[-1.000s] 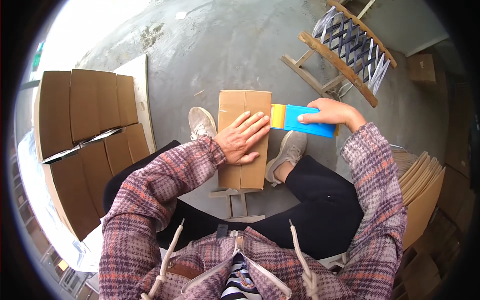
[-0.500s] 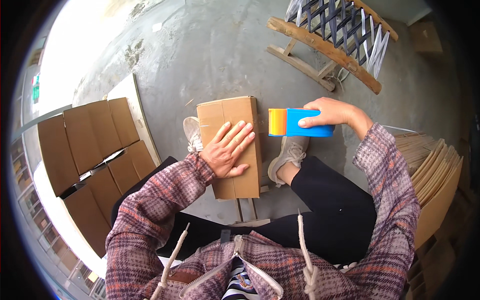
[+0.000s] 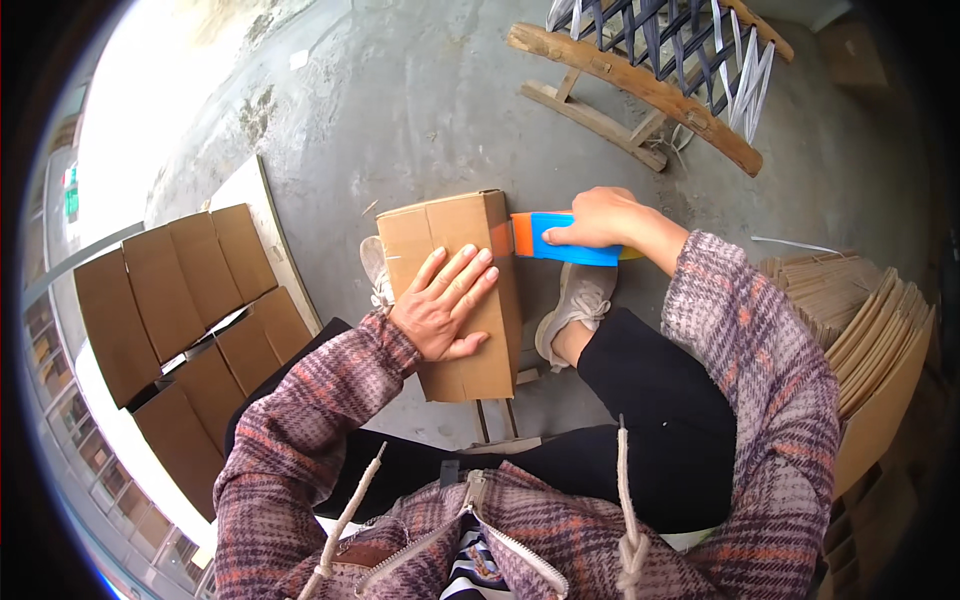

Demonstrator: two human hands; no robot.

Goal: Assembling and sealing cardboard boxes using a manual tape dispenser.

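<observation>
A closed brown cardboard box (image 3: 462,365) rests in front of me on a low stand, which shows below its near end. My left hand (image 3: 445,305) lies flat on the box top with the fingers stretched out. In my right hand (image 3: 600,218) is a blue and orange tape dispenser (image 3: 572,238), gripped from above. Its orange end meets the right side of the box near the far end, where a strip of tape (image 3: 500,238) seems to lie on the cardboard. My fingers on the dispenser's far side are partly hidden.
Several brown boxes (image 3: 190,270) stand in rows on a white surface at the left. On the right, flattened cardboard sheets (image 3: 875,340) are stacked upright in a large carton. A wooden stool frame with woven straps (image 3: 640,75) stands at the far right on the grey floor (image 3: 400,110).
My right hand has moved left with the tape dispenser, from beside the box up to its right side. The box has tilted slightly, showing more of that side. My left hand stays on top.
</observation>
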